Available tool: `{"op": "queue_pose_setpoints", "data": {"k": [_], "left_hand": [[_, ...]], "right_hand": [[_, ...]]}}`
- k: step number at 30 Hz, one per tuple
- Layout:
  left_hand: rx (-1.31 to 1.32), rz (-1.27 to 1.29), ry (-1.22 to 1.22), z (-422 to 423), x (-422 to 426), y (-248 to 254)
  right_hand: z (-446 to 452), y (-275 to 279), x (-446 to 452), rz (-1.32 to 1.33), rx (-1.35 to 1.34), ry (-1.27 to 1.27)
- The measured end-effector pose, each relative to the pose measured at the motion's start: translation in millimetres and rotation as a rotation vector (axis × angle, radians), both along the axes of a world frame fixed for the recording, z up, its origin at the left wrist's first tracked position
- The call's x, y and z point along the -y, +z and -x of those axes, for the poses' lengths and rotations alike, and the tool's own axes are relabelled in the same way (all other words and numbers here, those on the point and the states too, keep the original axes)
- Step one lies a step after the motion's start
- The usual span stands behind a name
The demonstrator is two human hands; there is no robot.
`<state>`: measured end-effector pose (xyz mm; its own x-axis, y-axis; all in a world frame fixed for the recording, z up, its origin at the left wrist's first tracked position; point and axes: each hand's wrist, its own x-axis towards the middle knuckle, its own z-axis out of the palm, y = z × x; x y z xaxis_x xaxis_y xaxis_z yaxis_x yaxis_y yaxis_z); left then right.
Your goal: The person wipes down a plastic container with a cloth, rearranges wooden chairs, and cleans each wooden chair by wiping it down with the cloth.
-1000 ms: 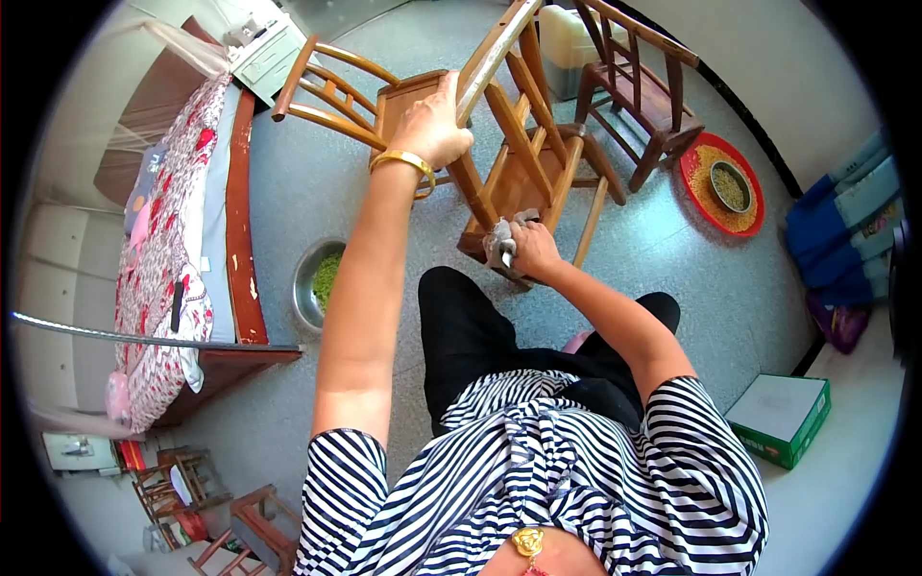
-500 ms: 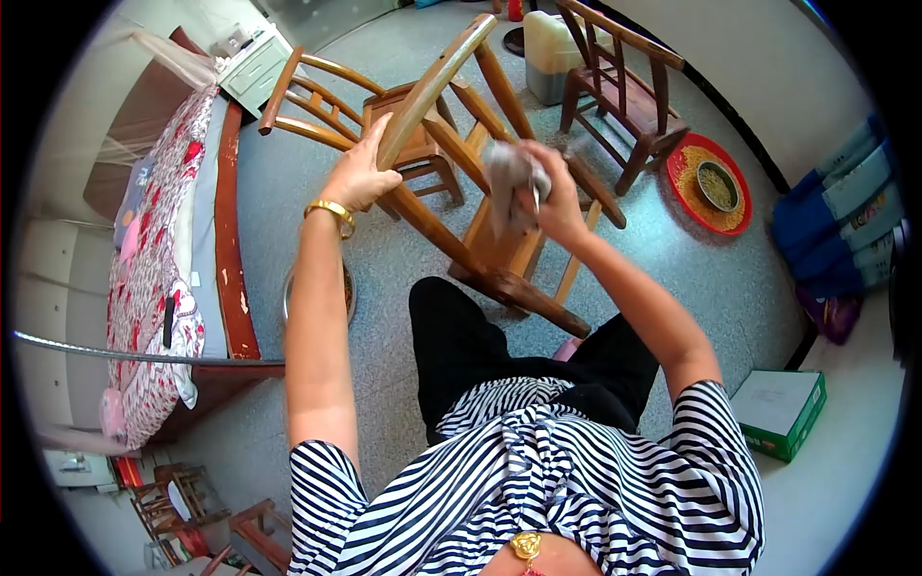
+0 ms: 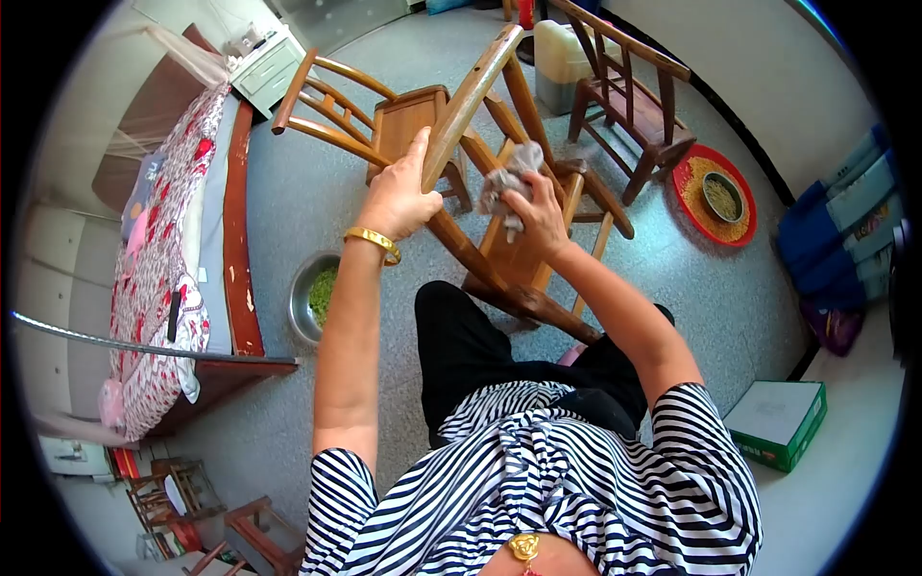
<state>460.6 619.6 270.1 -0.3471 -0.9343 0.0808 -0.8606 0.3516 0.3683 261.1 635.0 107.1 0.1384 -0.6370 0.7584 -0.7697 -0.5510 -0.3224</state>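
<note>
A wooden chair [image 3: 461, 252] is tipped in front of me, its seat facing up toward my knees and its long rails slanting up. My left hand [image 3: 401, 195], below a gold bangle, is closed on one of its upper bars, with the thumb on the near side. In my right hand [image 3: 540, 213] is a crumpled grey cloth [image 3: 509, 182], held over the chair's seat and rails. The cloth hides part of the wood behind it.
Behind stand another wooden chair [image 3: 408, 120], a dark chair [image 3: 639, 113] and a plastic jug [image 3: 559, 72]. A red tray of grain [image 3: 749, 226] lies right, a metal bowl [image 3: 300, 298] left beside the bed [image 3: 158, 259]. A green box [image 3: 783, 427] sits lower right.
The chair has tilted since the first frame. My right hand has lifted the cloth from the chair's lower end up to its middle. My left hand stays at the upper bar.
</note>
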Motion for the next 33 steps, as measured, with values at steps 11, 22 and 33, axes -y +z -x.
{"op": "queue_pose_setpoints", "data": {"k": [11, 22, 33], "left_hand": [[0.085, -0.070, 0.014, 21.5, -14.3, 13.6], [0.055, -0.045, -0.017, 36.8, -27.6, 19.5], [0.038, -0.014, -0.013, 30.4, -25.0, 13.8]], "right_hand": [[54.7, -52.3, -54.7, -0.553, -0.022, 0.025], [74.2, 116.6, 52.1, -0.320, 0.817, 0.211], [78.4, -2.7, 66.8, -0.407, 0.405, -0.131]]}}
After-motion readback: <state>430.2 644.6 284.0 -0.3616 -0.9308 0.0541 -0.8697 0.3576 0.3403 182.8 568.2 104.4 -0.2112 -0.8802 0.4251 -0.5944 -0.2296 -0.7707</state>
